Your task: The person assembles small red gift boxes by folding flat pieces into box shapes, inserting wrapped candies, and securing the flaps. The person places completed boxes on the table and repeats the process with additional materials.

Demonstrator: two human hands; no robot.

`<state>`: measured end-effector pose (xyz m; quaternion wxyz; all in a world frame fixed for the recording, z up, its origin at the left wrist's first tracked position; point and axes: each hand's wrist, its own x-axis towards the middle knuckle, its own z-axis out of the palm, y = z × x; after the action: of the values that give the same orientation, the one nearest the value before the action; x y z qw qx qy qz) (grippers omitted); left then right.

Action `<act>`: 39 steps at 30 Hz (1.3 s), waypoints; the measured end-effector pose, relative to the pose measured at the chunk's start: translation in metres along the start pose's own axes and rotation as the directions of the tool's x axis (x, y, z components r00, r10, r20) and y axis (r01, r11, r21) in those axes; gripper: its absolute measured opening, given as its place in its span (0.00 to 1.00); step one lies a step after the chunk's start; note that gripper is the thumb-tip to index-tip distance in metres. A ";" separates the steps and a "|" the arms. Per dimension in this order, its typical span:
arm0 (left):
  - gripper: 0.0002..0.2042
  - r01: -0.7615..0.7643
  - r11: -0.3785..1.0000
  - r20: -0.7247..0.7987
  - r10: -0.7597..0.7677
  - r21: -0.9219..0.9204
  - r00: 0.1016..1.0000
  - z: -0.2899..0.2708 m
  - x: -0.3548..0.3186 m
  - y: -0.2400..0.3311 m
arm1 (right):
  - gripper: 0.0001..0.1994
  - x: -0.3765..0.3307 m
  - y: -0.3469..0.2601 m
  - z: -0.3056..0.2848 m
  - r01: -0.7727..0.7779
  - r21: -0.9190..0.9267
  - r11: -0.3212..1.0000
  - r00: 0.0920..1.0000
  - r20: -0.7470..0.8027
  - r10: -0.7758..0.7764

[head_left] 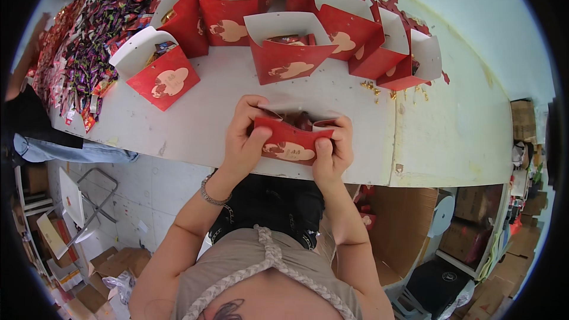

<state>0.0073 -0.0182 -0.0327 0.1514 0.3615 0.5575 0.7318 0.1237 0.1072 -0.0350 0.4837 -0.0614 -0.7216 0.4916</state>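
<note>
A red paper gift box (288,150) with a pale printed patch is held between my two hands above the table's front edge. Its top gapes, and dark wrapped pieces show inside; the white flap behind is blurred. My left hand (248,133) grips the box's left end, thumb on the front face. On the right end, my right hand (333,148) pinches the side with its thumb in front. Beyond it stands a filled red box (287,65) with a raised white flap. Another filled red box (165,80) stands tilted to the left.
More red boxes (228,21) stand along the back of the white table (219,95). A big heap of wrapped candies (83,59) covers the far left, where another person's dark-clothed arm (41,115) shows. Small gold pieces (372,90) lie at the right. A cardboard carton (403,231) sits below.
</note>
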 end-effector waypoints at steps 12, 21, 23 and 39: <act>0.08 -0.066 0.994 -0.020 0.068 0.085 0.997 0.015 0.021 0.018 | 0.06 0.015 -0.010 0.012 -0.018 -0.012 1.000 0.966 -0.257 0.014; 0.05 0.060 0.998 -0.095 -0.057 0.027 0.994 0.021 0.021 0.019 | 0.07 0.020 -0.010 0.012 -0.211 0.127 0.969 0.947 -0.221 0.235; 0.05 0.109 0.994 -0.106 -0.106 0.024 0.989 0.021 0.025 0.021 | 0.09 0.026 -0.015 0.016 -0.268 0.158 0.950 0.923 -0.239 0.300; 0.07 0.143 0.988 0.102 -0.149 0.059 0.984 0.012 0.043 0.025 | 0.08 0.040 -0.010 0.000 -0.410 0.292 0.864 0.910 0.076 0.407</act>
<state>-0.0101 0.0090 0.0075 0.2246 0.3618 0.5922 0.6841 0.1069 0.1248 -0.0019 0.3680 -0.1353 -0.6116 0.6872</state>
